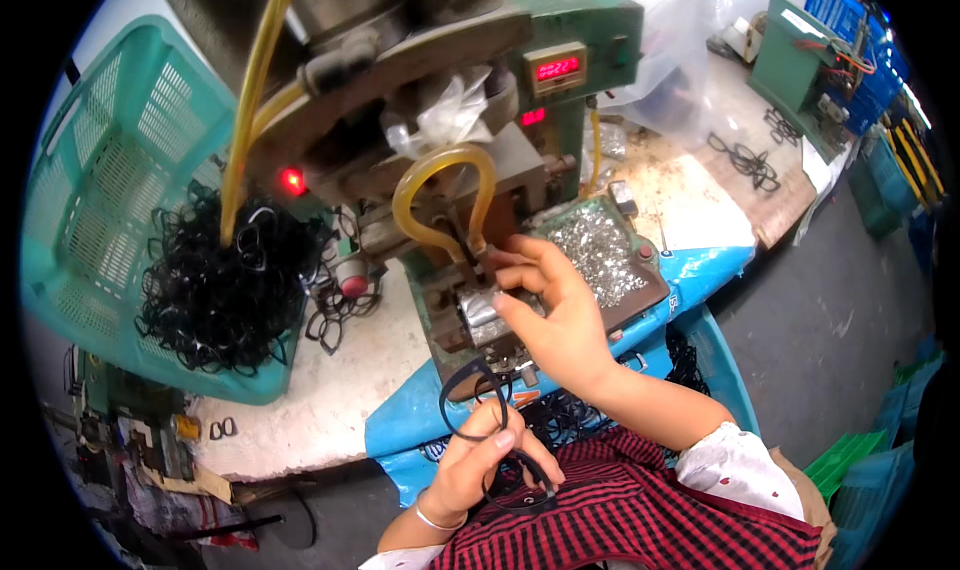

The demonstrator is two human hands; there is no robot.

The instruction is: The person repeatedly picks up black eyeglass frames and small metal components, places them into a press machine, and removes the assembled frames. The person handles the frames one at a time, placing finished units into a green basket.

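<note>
Low in front of the press, my left hand [478, 467] is closed around thin black loops [447, 410]; one stands up above the fingers and another hangs near the palm. My right hand [562, 322] reaches in under the press head with fingers curled and thumb bent toward them. Its fingertips are at the tooling, just above a small shiny metal block [482, 312]. Whatever lies between them is too small to make out. A yellowish tube [402, 195] arches down to the tooling right behind these fingers.
The green press [585, 30] carries a red-lit display [558, 69]. Silvery scraps [600, 255] cover its bed on the right. At left, a teal basket [80, 270] holds a heap of black loops [215, 290]. A red button [354, 286] sits beside the press. Blue plastic sheeting [400, 420] covers the table's front edge.
</note>
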